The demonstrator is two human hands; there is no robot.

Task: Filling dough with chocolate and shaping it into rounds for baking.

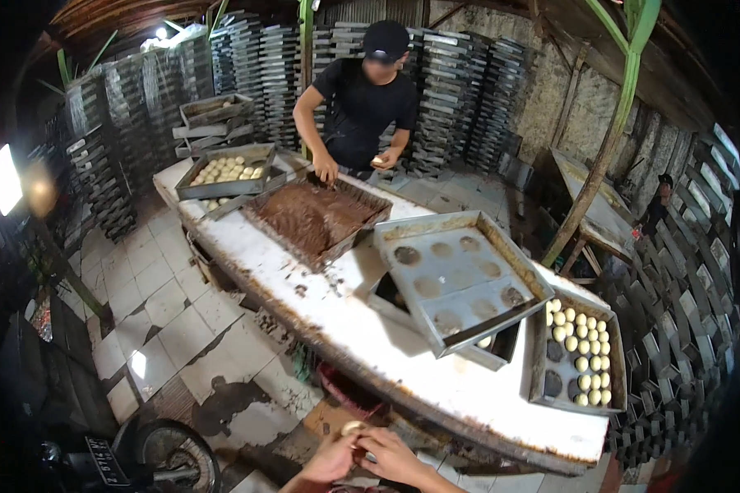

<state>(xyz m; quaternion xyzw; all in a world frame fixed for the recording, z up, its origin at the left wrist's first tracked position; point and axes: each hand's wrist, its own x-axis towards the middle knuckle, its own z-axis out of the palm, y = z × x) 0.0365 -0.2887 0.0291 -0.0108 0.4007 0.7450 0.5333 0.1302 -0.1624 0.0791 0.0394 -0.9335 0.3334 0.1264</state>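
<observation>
At the near edge of the picture, in front of the table, my left hand (330, 460) and my right hand (395, 457) are close together. A small pale dough ball (353, 428) shows between their fingers. Both hands are closed around it, and its lower part is hidden. To the right on the table lies a metal tray (537, 361) with rows of pale dough balls (582, 331) and several dark round patches. Nearer the middle, a tilted tray (459, 278) with round stains rests on another tray, in which a bit of a dough ball shows.
Beyond the long white table (337, 308), a person (368, 103) in black reaches into a tray of brown paste (304, 215), with a pale piece in the other hand. Dough balls fill a tray (230, 171) at far left. A motorcycle wheel (177, 456) stands lower left.
</observation>
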